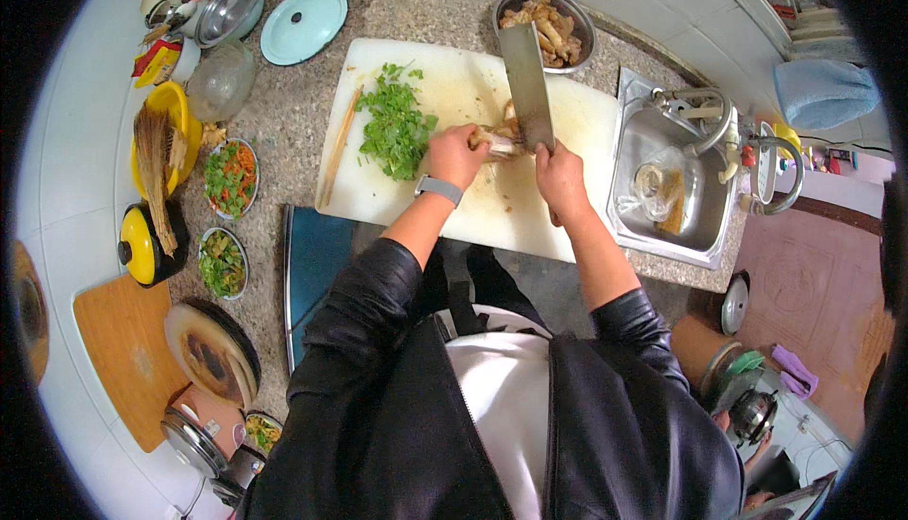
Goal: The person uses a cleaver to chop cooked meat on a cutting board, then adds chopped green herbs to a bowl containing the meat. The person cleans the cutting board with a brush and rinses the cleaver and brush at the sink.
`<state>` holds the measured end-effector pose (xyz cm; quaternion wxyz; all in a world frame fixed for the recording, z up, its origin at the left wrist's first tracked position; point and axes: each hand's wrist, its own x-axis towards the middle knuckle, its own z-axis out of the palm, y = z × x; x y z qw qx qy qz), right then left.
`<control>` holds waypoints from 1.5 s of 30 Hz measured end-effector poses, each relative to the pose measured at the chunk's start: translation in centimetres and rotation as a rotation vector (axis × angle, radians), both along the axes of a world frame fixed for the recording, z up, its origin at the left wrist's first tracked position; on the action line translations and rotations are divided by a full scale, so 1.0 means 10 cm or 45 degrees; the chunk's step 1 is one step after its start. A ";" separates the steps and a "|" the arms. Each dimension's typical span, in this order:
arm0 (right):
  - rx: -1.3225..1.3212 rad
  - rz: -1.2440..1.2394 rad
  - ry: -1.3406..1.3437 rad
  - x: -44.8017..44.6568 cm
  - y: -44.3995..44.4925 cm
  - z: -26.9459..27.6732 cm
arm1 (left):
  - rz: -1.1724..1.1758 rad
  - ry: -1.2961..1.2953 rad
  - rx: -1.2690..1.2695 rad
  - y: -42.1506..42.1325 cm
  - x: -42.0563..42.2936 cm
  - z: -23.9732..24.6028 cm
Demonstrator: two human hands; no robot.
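Observation:
On a white plastic cutting board, my left hand grips a piece of browned meat with bone. The handle of a broad cleaver is in my right hand; its blade points away from me, beside the meat or touching it. A heap of chopped green herbs lies left of my left hand. Wooden chopsticks rest along the board's left side. Behind the cleaver's tip, a steel bowl holds more browned meat pieces. The blade hides part of the meat.
A steel sink with a plastic bag adjoins the board's right. Bowls of cut vegetables, a yellow basket with a straw whisk, and a light-blue lid stand left. Another person's hand shows at lower right.

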<state>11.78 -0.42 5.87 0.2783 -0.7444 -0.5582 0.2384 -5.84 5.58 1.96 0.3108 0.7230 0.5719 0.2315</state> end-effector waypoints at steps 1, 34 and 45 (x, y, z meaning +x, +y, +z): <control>-0.029 -0.008 0.002 -0.01 -0.02 0.01 | -0.004 0.038 0.011 0.00 -0.01 0.00; -0.478 -0.217 -0.597 0.63 -0.61 -0.39 | -0.067 0.182 -0.173 0.10 0.03 -0.06; 0.299 0.778 -0.950 0.46 0.11 0.24 | -0.268 0.245 -0.099 0.07 0.01 -0.01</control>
